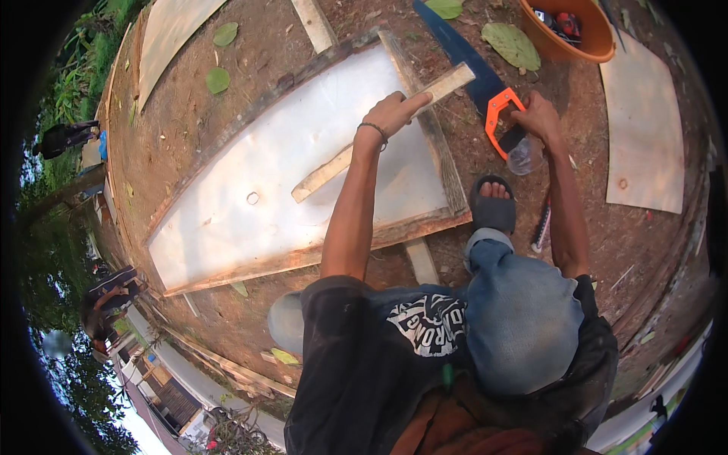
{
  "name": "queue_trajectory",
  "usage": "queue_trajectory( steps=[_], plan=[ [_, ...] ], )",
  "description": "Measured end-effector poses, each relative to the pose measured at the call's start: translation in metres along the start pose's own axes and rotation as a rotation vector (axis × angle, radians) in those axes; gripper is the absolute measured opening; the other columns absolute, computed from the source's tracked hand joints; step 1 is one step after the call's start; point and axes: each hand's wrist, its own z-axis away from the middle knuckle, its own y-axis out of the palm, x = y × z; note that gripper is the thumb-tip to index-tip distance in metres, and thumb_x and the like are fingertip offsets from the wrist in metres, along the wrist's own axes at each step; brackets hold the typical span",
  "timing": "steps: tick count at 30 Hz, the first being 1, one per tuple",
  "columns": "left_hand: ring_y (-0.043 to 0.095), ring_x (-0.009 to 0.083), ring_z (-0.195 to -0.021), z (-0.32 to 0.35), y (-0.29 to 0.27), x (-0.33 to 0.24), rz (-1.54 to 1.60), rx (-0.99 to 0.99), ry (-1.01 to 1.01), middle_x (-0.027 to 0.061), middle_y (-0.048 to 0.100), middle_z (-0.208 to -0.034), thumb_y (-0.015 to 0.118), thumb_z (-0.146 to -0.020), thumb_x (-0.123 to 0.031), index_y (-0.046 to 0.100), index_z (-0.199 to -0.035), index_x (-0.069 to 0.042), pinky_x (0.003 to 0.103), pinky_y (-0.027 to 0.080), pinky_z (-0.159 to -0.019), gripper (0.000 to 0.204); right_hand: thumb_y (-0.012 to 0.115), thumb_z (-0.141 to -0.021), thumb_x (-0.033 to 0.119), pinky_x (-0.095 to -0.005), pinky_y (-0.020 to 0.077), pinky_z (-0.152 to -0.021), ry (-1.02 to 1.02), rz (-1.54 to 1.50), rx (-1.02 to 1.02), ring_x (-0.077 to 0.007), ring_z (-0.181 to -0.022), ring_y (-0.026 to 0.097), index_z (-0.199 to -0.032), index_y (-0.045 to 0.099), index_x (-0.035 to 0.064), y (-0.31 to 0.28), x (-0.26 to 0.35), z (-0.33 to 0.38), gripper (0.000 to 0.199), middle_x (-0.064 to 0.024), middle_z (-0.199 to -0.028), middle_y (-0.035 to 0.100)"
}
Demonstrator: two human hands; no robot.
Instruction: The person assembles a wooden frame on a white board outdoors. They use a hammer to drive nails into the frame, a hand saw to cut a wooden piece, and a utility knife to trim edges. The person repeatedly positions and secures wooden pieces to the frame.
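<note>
A short wooden strip (326,174) slants over the pale panel (250,189), which has a rough wooden frame round its edge. My left hand (396,115) is closed round the strip near its upper end, above the panel's right part. To the right, a handsaw (497,114) with a dark blue blade and an orange handle points away from me, its blade over the soil. My right hand (540,120) has its curled fingers on the handle's right side. A clear plastic item (525,158) lies just below the handle.
An orange bucket (561,45) with tools inside stands at the far right. Beside it lies a plywood sheet (643,129); another board (173,38) is far left. My sandalled foot (493,199) rests by the panel's near right corner. Two people (106,299) (68,142) appear at the left.
</note>
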Motion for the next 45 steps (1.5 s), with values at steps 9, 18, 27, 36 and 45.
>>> queue_trajectory(
  steps=[9, 18, 27, 36, 45],
  plan=[
    [0.072, 0.0308, -0.083, -0.001, 0.008, 0.014, -0.06, -0.108, 0.048, 0.017, 0.069, -0.079, 0.053, -0.072, -0.089, 0.069, -0.089, 0.002, 0.04, 0.053, -0.071, 0.094, 0.068, -0.096, 0.014, -0.0307, 0.051, -0.069, -0.203, -0.652, -0.261, -0.0134, -0.071, 0.061, -0.113, 0.061, -0.0003, 0.024, -0.023, 0.082, 0.023, -0.0044, -0.088, 0.065],
    [0.073, 0.0351, -0.083, -0.009, 0.002, -0.007, 0.049, 0.016, -0.037, 0.028, 0.072, -0.084, 0.059, -0.071, -0.083, 0.069, -0.105, 0.013, 0.044, 0.056, -0.08, 0.102, 0.065, -0.101, 0.011, -0.024, 0.0448, -0.057, -0.146, -1.104, -0.428, -0.0058, -0.059, 0.049, -0.109, 0.056, 0.0008, 0.02, 0.019, 0.127, 0.016, 0.002, -0.07, 0.052],
    [0.068, 0.0253, -0.067, -0.02, -0.004, 0.02, 0.192, 0.058, 0.027, 0.0167, 0.069, -0.073, 0.051, -0.084, -0.078, 0.073, -0.098, 0.007, 0.038, 0.05, -0.072, 0.088, 0.063, -0.098, 0.009, -0.0238, 0.0438, -0.056, -0.293, -1.193, -0.363, -0.0052, -0.061, 0.052, -0.112, 0.051, 0.0038, -0.018, 0.062, 0.16, 0.019, 0.0004, -0.077, 0.056],
    [0.067, 0.0246, -0.066, -0.003, -0.007, 0.008, 0.126, 0.073, 0.012, 0.0143, 0.068, -0.072, 0.053, -0.084, -0.078, 0.072, -0.09, 0.005, 0.038, 0.05, -0.071, 0.085, 0.069, -0.095, 0.015, -0.0229, 0.0468, -0.06, -0.226, -1.262, -0.202, -0.0046, -0.07, 0.057, -0.111, 0.056, 0.0042, -0.005, 0.076, 0.178, 0.023, -0.0005, -0.09, 0.058],
    [0.068, 0.0233, -0.069, -0.006, 0.01, 0.008, 0.071, -0.102, 0.001, 0.0151, 0.069, -0.075, 0.06, -0.087, -0.071, 0.066, -0.104, 0.005, 0.036, 0.052, -0.07, 0.078, 0.07, -0.092, 0.016, -0.0274, 0.0457, -0.059, -0.288, -1.378, -0.167, -0.008, -0.069, 0.057, -0.109, 0.056, 0.0042, 0.001, 0.083, 0.151, 0.025, -0.0018, -0.09, 0.058]
  ],
)
